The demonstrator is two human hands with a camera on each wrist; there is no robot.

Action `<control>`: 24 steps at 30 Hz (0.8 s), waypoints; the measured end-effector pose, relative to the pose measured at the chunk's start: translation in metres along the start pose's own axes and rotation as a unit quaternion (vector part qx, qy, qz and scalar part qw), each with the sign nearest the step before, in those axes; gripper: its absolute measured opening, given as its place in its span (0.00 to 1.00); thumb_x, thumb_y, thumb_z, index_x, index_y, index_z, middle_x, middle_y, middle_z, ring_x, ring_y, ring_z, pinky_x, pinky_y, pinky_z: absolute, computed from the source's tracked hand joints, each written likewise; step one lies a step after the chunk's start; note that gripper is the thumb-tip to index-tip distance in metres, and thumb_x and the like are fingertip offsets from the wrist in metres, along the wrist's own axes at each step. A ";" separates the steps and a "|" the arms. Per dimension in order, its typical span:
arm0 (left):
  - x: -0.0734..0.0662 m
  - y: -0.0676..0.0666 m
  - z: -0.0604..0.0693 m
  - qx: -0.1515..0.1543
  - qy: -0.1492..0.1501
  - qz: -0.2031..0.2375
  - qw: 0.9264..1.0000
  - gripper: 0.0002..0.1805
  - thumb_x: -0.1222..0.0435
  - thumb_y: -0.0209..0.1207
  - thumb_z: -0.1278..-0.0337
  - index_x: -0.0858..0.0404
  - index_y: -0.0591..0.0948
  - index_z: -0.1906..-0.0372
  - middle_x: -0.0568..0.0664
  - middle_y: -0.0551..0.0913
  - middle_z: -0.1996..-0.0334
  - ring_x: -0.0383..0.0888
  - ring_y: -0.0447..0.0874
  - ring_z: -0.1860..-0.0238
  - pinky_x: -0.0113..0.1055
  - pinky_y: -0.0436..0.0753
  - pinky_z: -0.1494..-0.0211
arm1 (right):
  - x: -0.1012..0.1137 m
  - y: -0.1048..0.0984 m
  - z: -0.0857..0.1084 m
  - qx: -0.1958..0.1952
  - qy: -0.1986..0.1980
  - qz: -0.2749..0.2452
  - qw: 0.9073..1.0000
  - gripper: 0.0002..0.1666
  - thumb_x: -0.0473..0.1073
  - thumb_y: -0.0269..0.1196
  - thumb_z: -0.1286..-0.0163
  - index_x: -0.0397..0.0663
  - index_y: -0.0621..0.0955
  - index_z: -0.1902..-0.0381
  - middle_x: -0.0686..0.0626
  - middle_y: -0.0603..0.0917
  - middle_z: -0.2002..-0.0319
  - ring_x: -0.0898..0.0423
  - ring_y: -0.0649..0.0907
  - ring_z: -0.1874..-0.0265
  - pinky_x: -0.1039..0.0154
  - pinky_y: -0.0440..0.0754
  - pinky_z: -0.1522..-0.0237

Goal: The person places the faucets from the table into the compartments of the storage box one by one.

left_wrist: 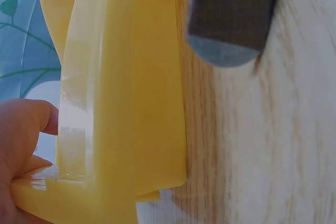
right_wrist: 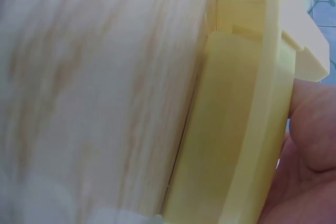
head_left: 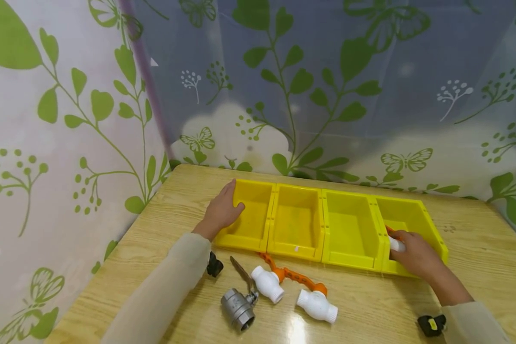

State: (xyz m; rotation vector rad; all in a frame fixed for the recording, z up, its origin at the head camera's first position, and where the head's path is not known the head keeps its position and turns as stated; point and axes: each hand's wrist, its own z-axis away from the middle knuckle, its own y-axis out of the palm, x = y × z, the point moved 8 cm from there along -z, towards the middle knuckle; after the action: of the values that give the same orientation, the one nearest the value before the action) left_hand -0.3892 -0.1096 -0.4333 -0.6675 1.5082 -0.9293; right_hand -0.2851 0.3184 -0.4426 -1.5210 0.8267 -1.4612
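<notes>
A row of yellow storage bins (head_left: 323, 224) lies across the table. My left hand (head_left: 221, 210) grips the left wall of the leftmost bin, thumb on its inner side; the left wrist view shows the hand (left_wrist: 23, 140) at the bin's edge. Inside the rightmost bin, my right hand (head_left: 419, 255) holds a white plastic ball valve (head_left: 396, 244) with an orange handle, partly hidden by the fingers. In the right wrist view the bin wall (right_wrist: 215, 129) hides most of that hand (right_wrist: 310, 150) and the valve.
In front of the bins lie a metal ball valve (head_left: 238, 309) with a brown lever and two white ball valves, one at left (head_left: 268, 285) and one at right (head_left: 317, 306), with orange handles. Small black objects show near the left wrist (head_left: 214, 265) and right wrist (head_left: 431, 326). Patterned cloth (head_left: 258, 95) hangs behind.
</notes>
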 end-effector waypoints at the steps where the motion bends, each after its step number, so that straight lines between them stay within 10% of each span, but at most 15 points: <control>1: 0.000 0.000 0.000 -0.001 0.001 0.001 1.000 0.42 0.58 0.53 0.32 0.63 0.45 0.22 0.56 0.50 0.23 0.58 0.59 0.29 0.52 0.62 0.31 | 0.000 0.000 0.000 -0.001 0.002 -0.001 1.000 0.32 0.47 0.63 0.34 0.23 0.73 0.43 0.24 0.73 0.50 0.37 0.76 0.60 0.47 0.76 0.65; 24: 0.002 0.000 0.000 0.000 -0.005 0.005 1.000 0.41 0.58 0.52 0.32 0.62 0.45 0.22 0.55 0.50 0.23 0.56 0.57 0.28 0.52 0.60 0.29 | 0.013 -0.007 0.010 0.029 0.021 0.026 0.999 0.38 0.53 0.59 0.31 0.25 0.68 0.38 0.19 0.62 0.41 0.25 0.71 0.51 0.35 0.73 0.58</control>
State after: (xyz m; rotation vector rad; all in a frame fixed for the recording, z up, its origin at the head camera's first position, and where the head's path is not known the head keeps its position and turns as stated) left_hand -0.3891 -0.1114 -0.4341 -0.6637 1.5009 -0.9181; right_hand -0.2749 0.3105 -0.4302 -1.4204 0.8358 -1.4717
